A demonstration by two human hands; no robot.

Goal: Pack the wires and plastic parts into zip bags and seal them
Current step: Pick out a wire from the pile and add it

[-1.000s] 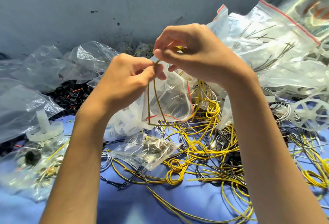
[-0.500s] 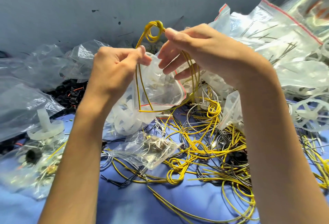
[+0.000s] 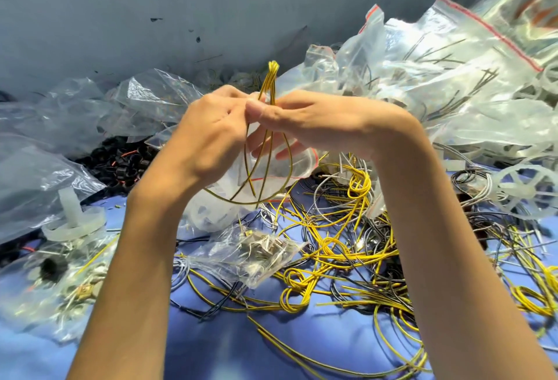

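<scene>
Yellow wire bundle [image 3: 270, 77]: held up in the air between both hands, doubled over; its folded top stands above the fingers and its long loop hangs below them, in front of a clear bag
Left grip [image 3: 208, 135]: fingers curled, pinching the strands just below the fold
Right grip [image 3: 311, 126]: thumb and forefinger clenched on the same strands, touching the left fingers; its lower fingers show through the plastic
Zip bag [image 3: 296, 165]: clear with a red stripe, hanging behind the loop and under the right hand; which fingers carry it I cannot tell, nor whether its mouth is open
Handling: the wire looks light, thin and springy, so a fold will likely try to open again; best pinched at the fold, with the strands gathered together, and fed loop first
Bag handling: soft and slippery film, probably best taken at the stiff zip edge
Loose wires [image 3: 347, 247]: a tangled yellow, black and grey heap on the blue cloth [image 3: 211, 349], below the hands
Small bag [image 3: 253, 254]: holds little metal pieces, lying beside that heap
Plastic wheel [image 3: 525, 188]: white, spoked, far right
Filled bags [image 3: 453, 83]: piled at the right, against the grey wall
Black parts [image 3: 120, 162]: a pile at the left, partly under plastic
</scene>
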